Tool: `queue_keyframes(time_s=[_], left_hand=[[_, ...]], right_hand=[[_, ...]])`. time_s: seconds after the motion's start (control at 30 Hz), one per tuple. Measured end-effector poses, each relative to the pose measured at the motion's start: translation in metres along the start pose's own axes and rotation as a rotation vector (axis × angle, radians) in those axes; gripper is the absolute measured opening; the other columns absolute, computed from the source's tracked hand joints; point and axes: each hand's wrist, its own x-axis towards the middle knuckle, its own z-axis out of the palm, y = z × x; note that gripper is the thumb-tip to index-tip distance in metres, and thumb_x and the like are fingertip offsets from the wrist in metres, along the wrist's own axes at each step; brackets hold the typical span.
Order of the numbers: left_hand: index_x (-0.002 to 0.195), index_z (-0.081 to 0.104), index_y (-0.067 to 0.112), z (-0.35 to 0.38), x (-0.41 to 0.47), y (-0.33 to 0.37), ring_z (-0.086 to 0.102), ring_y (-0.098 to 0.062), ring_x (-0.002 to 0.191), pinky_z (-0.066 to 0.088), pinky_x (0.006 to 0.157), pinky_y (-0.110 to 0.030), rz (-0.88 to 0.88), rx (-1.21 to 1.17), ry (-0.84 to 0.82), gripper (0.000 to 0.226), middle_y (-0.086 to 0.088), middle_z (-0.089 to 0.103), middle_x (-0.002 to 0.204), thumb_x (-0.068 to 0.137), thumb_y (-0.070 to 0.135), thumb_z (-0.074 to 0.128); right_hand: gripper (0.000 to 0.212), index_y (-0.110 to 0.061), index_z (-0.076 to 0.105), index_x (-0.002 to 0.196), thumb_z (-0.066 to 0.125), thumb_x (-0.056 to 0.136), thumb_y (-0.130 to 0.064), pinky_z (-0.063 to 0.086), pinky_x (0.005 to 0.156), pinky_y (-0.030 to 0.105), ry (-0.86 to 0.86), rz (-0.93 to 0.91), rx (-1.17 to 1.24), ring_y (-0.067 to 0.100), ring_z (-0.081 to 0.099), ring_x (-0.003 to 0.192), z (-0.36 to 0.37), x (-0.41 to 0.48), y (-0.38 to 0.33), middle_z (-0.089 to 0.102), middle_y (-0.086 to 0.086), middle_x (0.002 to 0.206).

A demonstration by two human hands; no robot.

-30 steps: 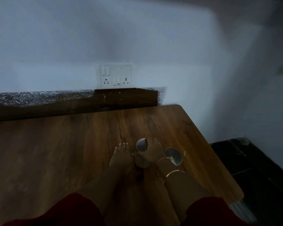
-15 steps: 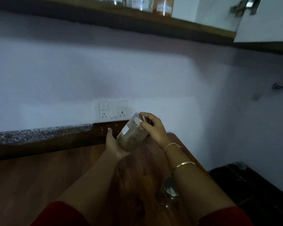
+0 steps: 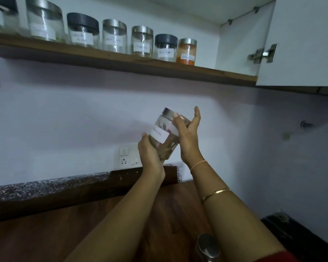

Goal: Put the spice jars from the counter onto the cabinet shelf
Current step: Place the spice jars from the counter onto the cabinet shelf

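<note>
A clear spice jar (image 3: 166,134) with a steel lid and a white label is held tilted in the air between the counter and the shelf. My left hand (image 3: 150,154) cups its base from below. My right hand (image 3: 187,133) holds its upper side, thumb across the glass near the lid, fingers extended upward. Another steel-lidded jar (image 3: 207,246) stands on the wooden counter (image 3: 45,233) by my right forearm. The wooden cabinet shelf (image 3: 121,61) above carries a row of several labelled jars, the rightmost holding orange powder (image 3: 186,52).
A stretch of bare shelf (image 3: 225,71) lies right of the orange jar. The open white cabinet door (image 3: 301,44) with its hinge hangs at the upper right. A wall socket (image 3: 128,156) sits behind the hands. Dark stone edging (image 3: 45,186) runs along the counter's back.
Both hands lifted the jar from the counter to mid-air below the shelf. My view tilted upward, bringing the shelf and its jars fully into sight.
</note>
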Motion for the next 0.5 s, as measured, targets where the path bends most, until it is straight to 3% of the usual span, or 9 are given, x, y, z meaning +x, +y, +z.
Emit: queue_keyframes(time_s=[0.07,0.13,0.23,0.27,0.37,0.4,0.5], left_hand=[[0.117,0.048,0.023,0.007,-0.009,0.004,0.061,-0.017,0.099,0.054,0.083,-0.034,0.131,0.069,0.071,0.030,-0.003,0.061,0.110,0.100,0.042,0.033],[0.113,0.043,0.026,0.012,-0.021,0.006,0.057,-0.009,0.094,0.050,0.072,-0.023,0.266,0.112,0.121,0.020,0.002,0.055,0.106,0.101,0.038,0.032],[0.125,0.037,0.018,0.016,-0.039,0.005,0.053,-0.015,0.109,0.049,0.072,-0.013,0.470,0.176,0.103,0.028,-0.003,0.048,0.123,0.102,0.033,0.031],[0.129,0.034,0.015,0.017,-0.044,0.006,0.051,-0.016,0.113,0.051,0.075,-0.012,0.523,0.180,0.088,0.032,-0.005,0.045,0.128,0.102,0.031,0.031],[0.132,0.028,0.015,0.019,-0.053,0.012,0.049,-0.003,0.111,0.051,0.081,-0.011,0.682,0.177,0.049,0.034,-0.004,0.038,0.131,0.101,0.026,0.033],[0.130,0.026,0.020,0.020,-0.056,0.014,0.048,0.003,0.110,0.051,0.081,-0.010,0.730,0.184,0.037,0.032,-0.001,0.035,0.130,0.100,0.027,0.035],[0.125,0.023,0.030,0.022,-0.065,0.020,0.045,0.000,0.117,0.048,0.083,-0.008,0.854,0.193,0.022,0.036,0.003,0.030,0.132,0.095,0.042,0.038]], right_hand=[[0.073,-0.034,0.011,0.147,0.057,0.091,-0.038,0.052,0.075,0.016,0.037,0.001,0.070,0.015,0.059,0.103,0.005,0.002,-0.009,0.047,0.000,0.121],[0.066,-0.030,0.022,0.143,0.058,0.089,-0.041,0.052,0.073,0.021,0.034,0.017,0.138,0.013,0.061,0.094,0.010,0.004,-0.020,0.049,0.002,0.119],[0.050,-0.020,0.041,0.123,0.060,0.084,-0.043,0.053,0.074,0.031,-0.031,0.020,0.252,0.018,0.062,0.084,0.016,0.008,-0.037,0.057,0.005,0.104],[0.055,-0.015,0.044,0.118,0.063,0.078,-0.047,0.052,0.076,0.035,-0.069,0.023,0.282,0.021,0.062,0.085,0.018,0.010,-0.042,0.058,0.007,0.101],[0.101,-0.002,0.043,0.128,0.078,0.055,-0.062,0.050,0.084,0.042,-0.211,0.087,0.355,0.032,0.059,0.095,0.027,0.011,-0.057,0.057,0.018,0.109],[0.103,0.000,0.047,0.127,0.079,0.052,-0.062,0.050,0.084,0.041,-0.267,0.094,0.394,0.032,0.060,0.093,0.029,0.012,-0.060,0.059,0.019,0.107],[0.075,-0.006,0.063,0.106,0.079,0.053,-0.056,0.055,0.076,0.033,-0.509,0.146,0.559,0.025,0.065,0.082,0.032,0.010,-0.072,0.066,0.013,0.093]])
